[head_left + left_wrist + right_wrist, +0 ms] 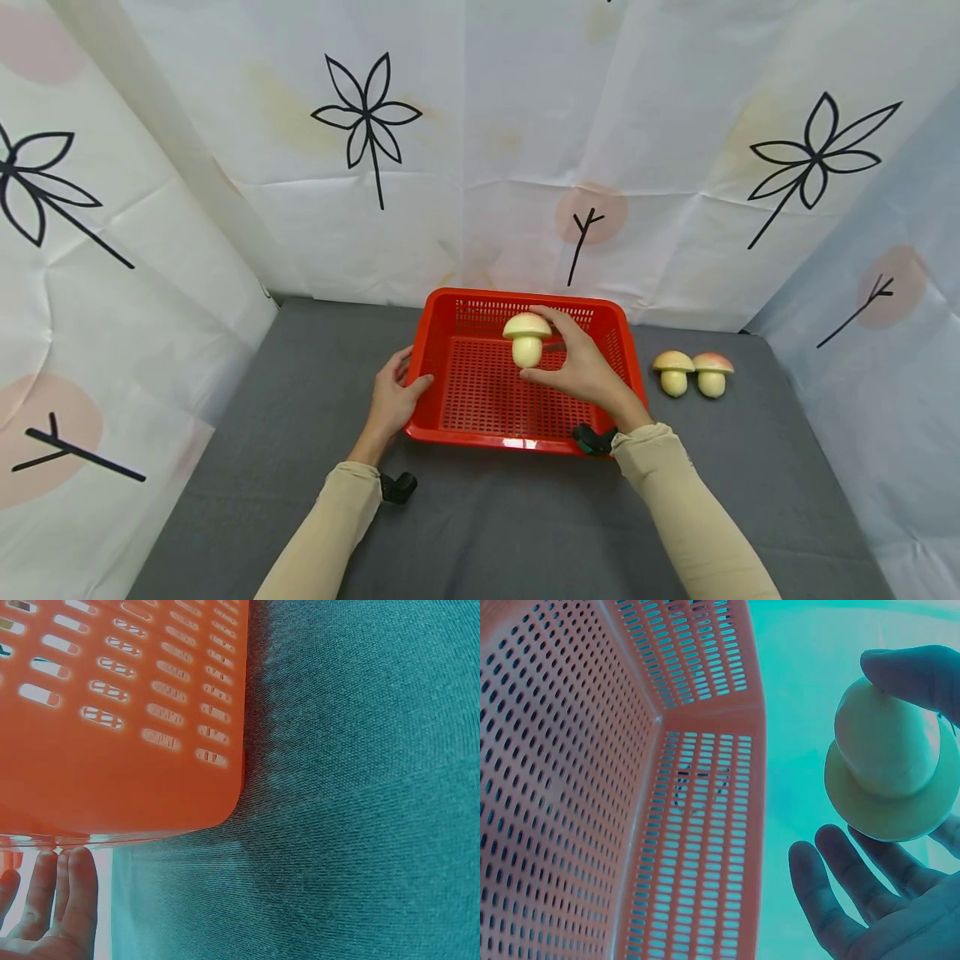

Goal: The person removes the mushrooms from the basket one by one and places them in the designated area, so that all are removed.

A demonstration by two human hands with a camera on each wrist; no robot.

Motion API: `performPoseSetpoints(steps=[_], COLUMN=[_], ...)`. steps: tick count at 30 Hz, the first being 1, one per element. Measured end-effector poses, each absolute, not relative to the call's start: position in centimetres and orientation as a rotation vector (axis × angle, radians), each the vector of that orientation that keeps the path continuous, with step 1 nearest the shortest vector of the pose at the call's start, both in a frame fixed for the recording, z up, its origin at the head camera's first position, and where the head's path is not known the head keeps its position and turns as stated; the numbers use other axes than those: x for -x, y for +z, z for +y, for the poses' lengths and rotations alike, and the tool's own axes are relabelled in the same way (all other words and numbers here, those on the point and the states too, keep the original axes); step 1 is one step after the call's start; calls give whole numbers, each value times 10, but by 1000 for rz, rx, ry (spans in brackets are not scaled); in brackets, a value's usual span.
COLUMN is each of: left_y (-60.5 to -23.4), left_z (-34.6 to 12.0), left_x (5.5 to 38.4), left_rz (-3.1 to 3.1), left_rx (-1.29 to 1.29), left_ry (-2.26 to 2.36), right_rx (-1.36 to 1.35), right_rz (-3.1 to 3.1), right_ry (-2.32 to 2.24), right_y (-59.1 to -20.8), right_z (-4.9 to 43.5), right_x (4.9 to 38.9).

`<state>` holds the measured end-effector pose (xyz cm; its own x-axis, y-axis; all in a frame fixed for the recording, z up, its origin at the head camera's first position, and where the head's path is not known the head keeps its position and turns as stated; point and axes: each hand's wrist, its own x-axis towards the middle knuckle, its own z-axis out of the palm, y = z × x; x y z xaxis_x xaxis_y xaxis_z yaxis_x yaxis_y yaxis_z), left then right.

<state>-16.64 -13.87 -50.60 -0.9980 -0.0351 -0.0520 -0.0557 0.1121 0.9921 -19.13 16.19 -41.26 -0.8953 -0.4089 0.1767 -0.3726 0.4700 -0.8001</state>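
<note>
A toy mushroom with a pale yellow cap and cream stem is held upright above the red plastic basket. My right hand grips it from the right; in the right wrist view the thumb lies on the mushroom's stem and a finger touches the cap's edge. At the basket's left rim is my left hand, its thumb over the rim and its fingers on the outside. In the left wrist view those fingers touch the basket wall; the thumb is hidden there.
Right of the basket, two more toy mushrooms stand side by side, one with a yellow-orange cap and one with a reddish cap. Grey cloth covers the table. White printed curtains enclose the back and both sides.
</note>
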Motion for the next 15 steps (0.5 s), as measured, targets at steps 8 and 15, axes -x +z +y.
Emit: performPoseSetpoints(steps=[8,15], left_y=[-505,-506], left_z=[-139,-139], left_x=[167,166], left_rz=[2337,2346], left_rx=[92,93], left_ry=[2072,2068], right_rx=[663,630], right_rz=[2647,2703], right_ry=[-1507,-1525], right_y=[-411,-412], right_z=[189,213], right_x=[180,170])
